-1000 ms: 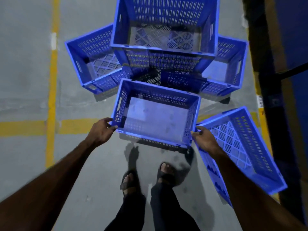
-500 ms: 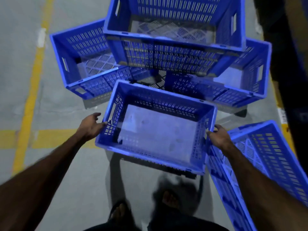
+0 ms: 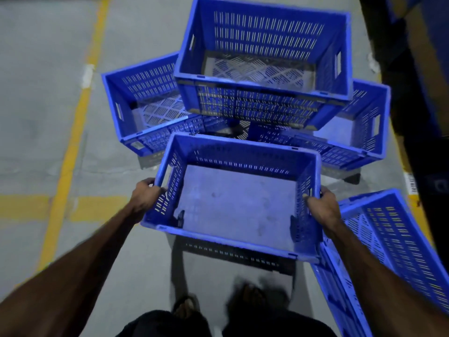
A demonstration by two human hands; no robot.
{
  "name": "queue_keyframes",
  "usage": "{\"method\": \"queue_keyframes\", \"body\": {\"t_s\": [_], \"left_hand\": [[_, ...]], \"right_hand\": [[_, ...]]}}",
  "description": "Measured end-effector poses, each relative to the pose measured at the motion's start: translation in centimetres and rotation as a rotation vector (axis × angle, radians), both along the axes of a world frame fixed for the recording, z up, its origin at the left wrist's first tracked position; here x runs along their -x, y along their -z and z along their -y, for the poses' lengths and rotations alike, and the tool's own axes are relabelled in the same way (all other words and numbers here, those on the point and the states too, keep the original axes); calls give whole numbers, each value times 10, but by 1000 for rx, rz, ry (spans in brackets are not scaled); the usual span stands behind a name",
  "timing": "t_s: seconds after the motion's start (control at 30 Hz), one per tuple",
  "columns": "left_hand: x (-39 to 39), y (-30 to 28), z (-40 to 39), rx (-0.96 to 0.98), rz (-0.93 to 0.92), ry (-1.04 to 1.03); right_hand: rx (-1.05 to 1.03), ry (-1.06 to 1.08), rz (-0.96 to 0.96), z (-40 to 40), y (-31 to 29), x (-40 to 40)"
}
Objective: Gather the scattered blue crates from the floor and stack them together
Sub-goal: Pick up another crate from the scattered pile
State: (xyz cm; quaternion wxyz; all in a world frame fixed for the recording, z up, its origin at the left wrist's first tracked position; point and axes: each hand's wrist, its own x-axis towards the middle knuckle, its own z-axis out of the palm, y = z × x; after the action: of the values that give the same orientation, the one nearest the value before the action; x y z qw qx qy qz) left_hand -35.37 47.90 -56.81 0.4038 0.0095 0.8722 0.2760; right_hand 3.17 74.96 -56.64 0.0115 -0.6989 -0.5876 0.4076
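My left hand (image 3: 145, 195) and right hand (image 3: 322, 206) each grip a side of the blue crate (image 3: 233, 203). It hangs above the floor (image 3: 36, 117), just before the stacked crates (image 3: 263, 69).

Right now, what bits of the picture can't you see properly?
- Head view: the floor under the held crate, gripped by the left hand and right hand, is hidden by it.
- The tilted crate on the right is cut off by the frame edge.
- The feet are blurred.
- The white label is too small to read.
- The top crate covers what it rests on.
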Motion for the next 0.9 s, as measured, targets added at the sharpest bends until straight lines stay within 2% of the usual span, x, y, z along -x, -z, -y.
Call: {"method": "queue_keyframes", "body": {"t_s": [0.23,0.37,0.57,0.7,0.9], "left_hand": [[-12,-173,60,13,-48,-50],[-18,-274,107,-7,-15,-73],[-44,-424,173,-78,-40,-208],[-56,-485,215,-137,-65,-319],[-84,-531,266,-226,-150,-528]], "right_hand": [[4,-75,-96,31,-161,6],[55,-50,-188,62,-259,7],[131,-84,-307,114,-416,6],[133,-107,-353,132,-484,4],[19,-232,-506,161,-543,5]]}}
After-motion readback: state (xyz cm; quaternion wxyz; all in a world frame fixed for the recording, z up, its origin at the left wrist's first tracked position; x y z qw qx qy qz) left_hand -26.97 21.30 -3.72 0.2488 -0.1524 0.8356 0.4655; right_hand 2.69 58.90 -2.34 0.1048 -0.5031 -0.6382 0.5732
